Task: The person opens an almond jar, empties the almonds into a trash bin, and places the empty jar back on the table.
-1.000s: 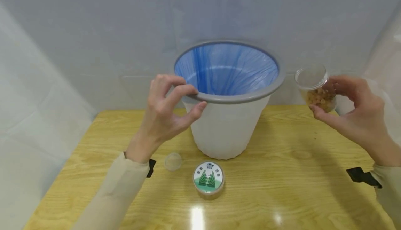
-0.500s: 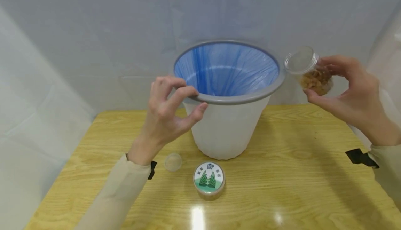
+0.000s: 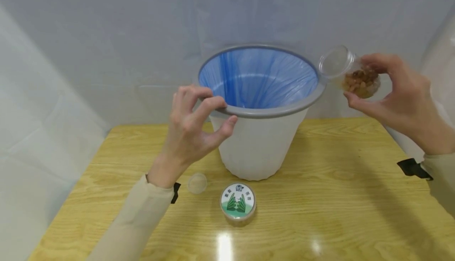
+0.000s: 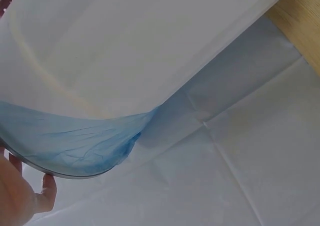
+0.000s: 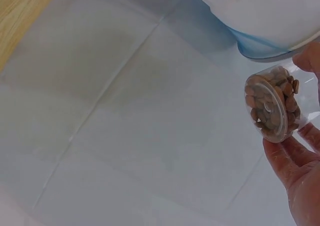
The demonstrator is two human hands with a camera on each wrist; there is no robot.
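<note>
Tipping a clear jar (image 3: 350, 75) of brownish pieces toward the blue-lined bin (image 3: 261, 107), the right hand (image 3: 398, 95) has risen and drawn in over the past second; the jar's open mouth now sits just beside the bin's grey rim (image 3: 313, 97), leaning further over than it did a moment ago. The right fingers curl round the jar's body and base (the pieces are bunched at the closed end, none yet spilling). The left hand (image 3: 192, 128) has barely shifted: fingers and thumb pinch the near-left part of the rim, apparently steadying the bin. On the table (image 3: 337, 198) below the left wrist lies a small clear cap (image 3: 197, 183), and just right of it a round tub with a green-and-white label (image 3: 237, 203), both untouched. From the right wrist camera the jar (image 5: 274, 102) shows its packed base, the bin's rim just above it. Judging by the lean, emptying looks close but has not begun.
</note>
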